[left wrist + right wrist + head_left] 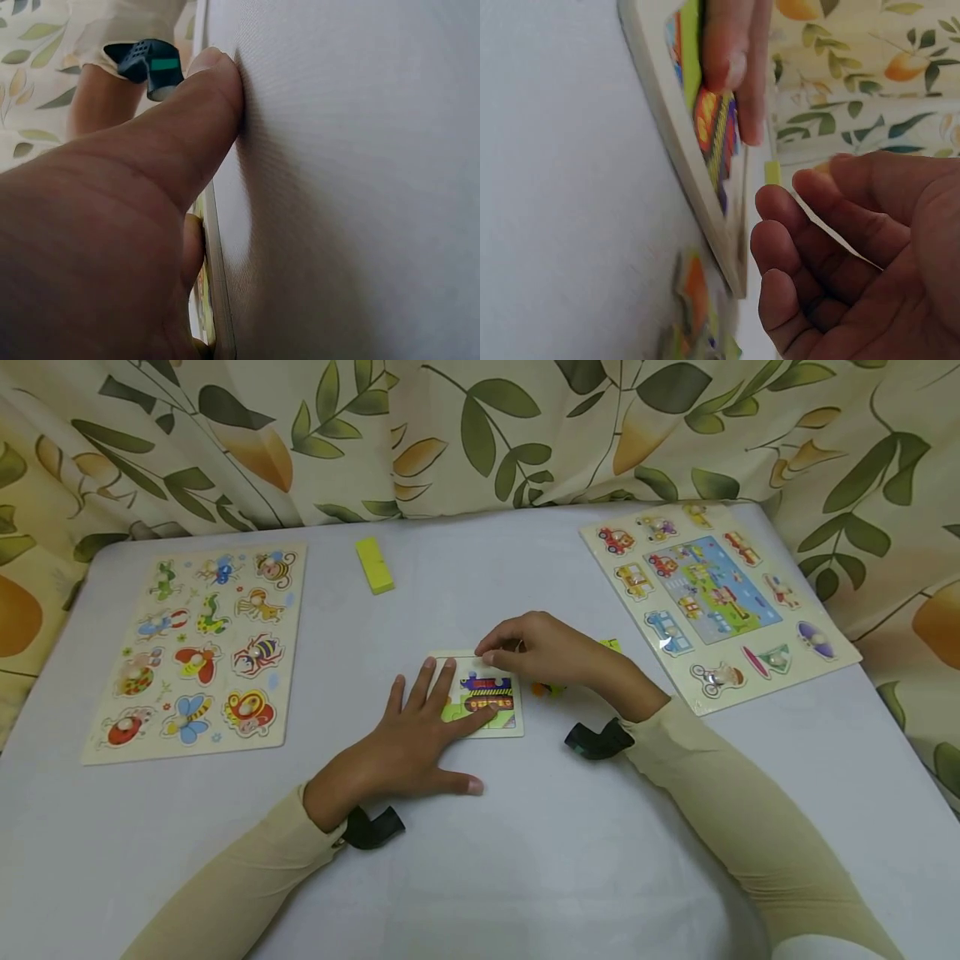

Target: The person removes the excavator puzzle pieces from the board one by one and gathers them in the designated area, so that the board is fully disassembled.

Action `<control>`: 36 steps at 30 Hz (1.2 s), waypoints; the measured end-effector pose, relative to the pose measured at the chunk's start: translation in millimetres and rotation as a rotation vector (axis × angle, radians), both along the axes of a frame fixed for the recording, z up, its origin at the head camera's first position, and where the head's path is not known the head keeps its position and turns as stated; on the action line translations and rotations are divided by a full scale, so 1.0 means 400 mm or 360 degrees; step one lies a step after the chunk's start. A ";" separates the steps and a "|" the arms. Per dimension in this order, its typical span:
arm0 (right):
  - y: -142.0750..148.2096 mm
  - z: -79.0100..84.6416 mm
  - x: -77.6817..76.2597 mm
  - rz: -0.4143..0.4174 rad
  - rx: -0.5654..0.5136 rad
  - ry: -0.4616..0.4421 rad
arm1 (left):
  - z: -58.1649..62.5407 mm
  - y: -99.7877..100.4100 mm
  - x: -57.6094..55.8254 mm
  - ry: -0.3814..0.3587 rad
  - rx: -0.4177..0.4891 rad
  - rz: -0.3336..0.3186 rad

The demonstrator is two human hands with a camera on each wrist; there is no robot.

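Note:
My left hand (408, 747) lies with fingers spread, its index finger across a small jigsaw puzzle board (519, 714). Its thumb (202, 112) points away from the board, low along the white cloth. Assembled pieces (491, 700) in the pale frame show part of a colourful train. Over the frame's upper right corner hovers my right hand (536, 647), its fingers loosely curled with a gap to the thumb and nothing visible between them. Partly under that hand, loose jigsaw pieces (697, 296) lie beside the board on the right.
A yellow block (374, 566) lies farther back on the table. An insect picture board (296, 610) is at left, a vehicle board (690, 681) at right. Behind the table hangs a leaf-patterned curtain (442, 410). Black wrist devices (598, 740) sit on both sleeves.

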State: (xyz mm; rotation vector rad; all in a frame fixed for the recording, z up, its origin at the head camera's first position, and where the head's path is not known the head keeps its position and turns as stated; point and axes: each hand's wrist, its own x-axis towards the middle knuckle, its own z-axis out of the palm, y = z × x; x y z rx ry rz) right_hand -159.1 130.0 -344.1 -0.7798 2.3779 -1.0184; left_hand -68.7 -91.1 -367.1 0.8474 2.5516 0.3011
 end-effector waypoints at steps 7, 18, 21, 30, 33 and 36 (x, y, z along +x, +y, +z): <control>-0.012 -0.011 0.004 0.0020 -0.0027 -0.0087 | -0.006 0.000 -0.003 -0.0008 0.0011 -0.0009; -0.028 -0.016 0.001 0.0014 -0.0128 -0.0193 | -0.011 -0.003 -0.003 -0.0021 0.0019 0.0008; -0.034 -0.016 -0.001 -0.0001 -0.0116 -0.0221 | -0.008 -0.005 -0.002 -0.0016 0.0023 0.0005; -0.043 -0.018 -0.001 0.0017 -0.0115 -0.0177 | -0.008 -0.007 0.000 -0.0006 0.0033 -0.0017; -0.045 -0.018 -0.001 0.0028 -0.0096 -0.0154 | -0.006 -0.008 0.000 0.0001 0.0040 -0.0028; -0.046 -0.018 0.000 0.0070 -0.0056 -0.0102 | -0.004 -0.009 0.000 0.0002 0.0039 -0.0038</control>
